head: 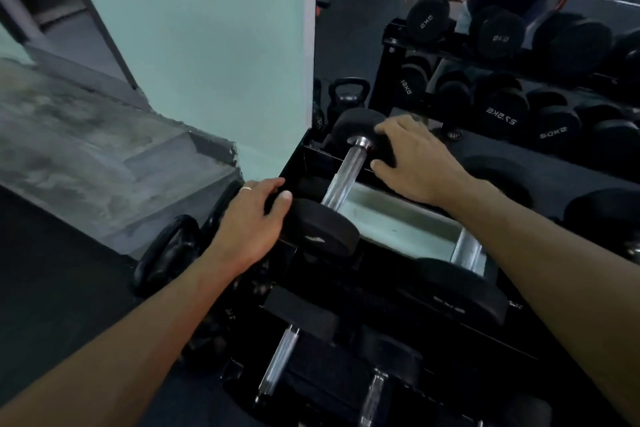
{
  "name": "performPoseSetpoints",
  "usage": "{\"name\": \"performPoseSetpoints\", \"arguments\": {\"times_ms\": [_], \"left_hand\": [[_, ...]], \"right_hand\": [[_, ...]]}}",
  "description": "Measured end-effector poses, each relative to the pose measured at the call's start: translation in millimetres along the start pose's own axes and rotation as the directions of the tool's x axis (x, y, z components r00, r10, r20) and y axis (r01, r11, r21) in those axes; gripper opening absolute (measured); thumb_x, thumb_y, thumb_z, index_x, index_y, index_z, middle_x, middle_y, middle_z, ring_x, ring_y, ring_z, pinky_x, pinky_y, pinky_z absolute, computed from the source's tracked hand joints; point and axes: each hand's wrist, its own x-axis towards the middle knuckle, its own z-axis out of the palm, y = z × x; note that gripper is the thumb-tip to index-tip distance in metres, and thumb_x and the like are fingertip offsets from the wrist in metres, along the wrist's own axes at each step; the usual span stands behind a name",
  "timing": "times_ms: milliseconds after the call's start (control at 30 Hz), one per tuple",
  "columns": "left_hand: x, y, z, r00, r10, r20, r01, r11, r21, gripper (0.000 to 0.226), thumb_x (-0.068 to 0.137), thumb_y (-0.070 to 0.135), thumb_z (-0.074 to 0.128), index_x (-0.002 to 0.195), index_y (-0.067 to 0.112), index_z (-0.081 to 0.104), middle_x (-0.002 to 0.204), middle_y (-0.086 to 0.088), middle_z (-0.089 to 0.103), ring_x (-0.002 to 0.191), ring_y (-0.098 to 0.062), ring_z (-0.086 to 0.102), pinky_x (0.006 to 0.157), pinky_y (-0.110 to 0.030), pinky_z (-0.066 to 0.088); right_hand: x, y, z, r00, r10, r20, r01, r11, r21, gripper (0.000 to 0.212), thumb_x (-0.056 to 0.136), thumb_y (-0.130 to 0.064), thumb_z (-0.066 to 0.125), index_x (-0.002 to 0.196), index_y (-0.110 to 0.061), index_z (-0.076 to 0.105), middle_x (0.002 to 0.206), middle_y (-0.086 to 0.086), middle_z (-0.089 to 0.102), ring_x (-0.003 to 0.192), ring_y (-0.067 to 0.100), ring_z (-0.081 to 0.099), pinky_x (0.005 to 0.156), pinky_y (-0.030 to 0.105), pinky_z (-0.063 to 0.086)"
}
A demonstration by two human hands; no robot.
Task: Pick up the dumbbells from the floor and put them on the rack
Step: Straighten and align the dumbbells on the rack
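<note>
A black rack stands against a mirror and pale wall, dark floor at lower left. Two hands rest with loose fingers on one dumbbell: left hand on the near head, right hand on the far head.

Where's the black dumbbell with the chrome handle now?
Head view, centre: black dumbbell lies on the rack's top-left end, left hand and right hand on its heads.

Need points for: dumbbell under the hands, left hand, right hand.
dumbbell (337, 184): head view, on the knurled chrome handle between its two black heads.
left hand (251, 222): head view, on the back of the hand, resting on the near head.
right hand (414, 158): head view, on the back of the hand, resting on the far head.
</note>
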Motion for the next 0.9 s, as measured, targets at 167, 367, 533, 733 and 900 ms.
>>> {"name": "performPoseSetpoints", "arguments": {"times_ms": [167, 367, 533, 733, 900], "left_hand": [[-38, -22, -5, 0.995, 0.029, 0.101, -0.036, 0.997, 0.07, 0.052, 0.094, 0.035, 0.057, 0.142, 0.022, 0.044, 0.133, -0.003, 0.052, 0.123, -0.016, 0.051, 0.104, -0.033, 0.041], [-19, -18, 4, 0.972, 0.098, 0.212, -0.123, 0.986, 0.109, 0.063, 0.093, 0.025, 0.06, 0.149, 0.026, 0.032, 0.141, -0.007, 0.051, 0.129, -0.024, 0.048, 0.108, -0.04, 0.037], [-3, -18, 9, 0.957, 0.176, 0.233, -0.202, 0.975, 0.095, 0.042, 0.093, 0.023, 0.059, 0.133, 0.026, 0.045, 0.121, -0.006, 0.058, 0.114, -0.024, 0.056, 0.099, -0.042, 0.043], [-4, -21, 12, 0.944, 0.226, 0.239, -0.244, 0.969, 0.047, 0.04, 0.093, 0.023, 0.059, 0.131, 0.023, 0.046, 0.12, -0.005, 0.054, 0.107, -0.022, 0.056, 0.095, -0.039, 0.045], [-4, -30, 12, 0.952, 0.2, 0.233, -0.212, 0.977, 0.027, 0.044, 0.095, 0.024, 0.057, 0.136, 0.025, 0.042, 0.123, -0.007, 0.055, 0.107, -0.024, 0.059, 0.097, -0.045, 0.046]], "right_hand": [[-57, -23, 16, 0.984, 0.022, 0.179, -0.043, 0.992, 0.116, 0.052, 0.092, -0.022, 0.059, 0.142, -0.012, 0.046, 0.138, 0.008, 0.056, 0.13, 0.026, 0.05, 0.108, 0.04, 0.041], [-78, -50, 56, 0.967, 0.03, 0.253, -0.08, 0.979, 0.187, 0.045, 0.082, -0.036, 0.074, 0.118, -0.017, 0.056, 0.106, 0.0, 0.067, 0.097, 0.02, 0.064, 0.088, 0.04, 0.053], [-73, -57, 67, 0.979, 0.106, 0.174, -0.138, 0.972, 0.188, 0.033, 0.09, -0.03, 0.071, 0.113, -0.014, 0.054, 0.097, 0.001, 0.061, 0.087, 0.02, 0.059, 0.076, 0.032, 0.048], [-75, -57, 62, 0.966, 0.126, 0.225, -0.166, 0.971, 0.172, 0.031, 0.089, -0.027, 0.071, 0.112, -0.016, 0.053, 0.102, 0.004, 0.062, 0.09, 0.022, 0.062, 0.081, 0.038, 0.053], [-65, -65, 57, 0.952, 0.145, 0.271, -0.175, 0.98, 0.09, 0.038, 0.09, -0.03, 0.07, 0.12, -0.015, 0.052, 0.107, 0.006, 0.059, 0.092, 0.023, 0.059, 0.082, 0.038, 0.052]]}}
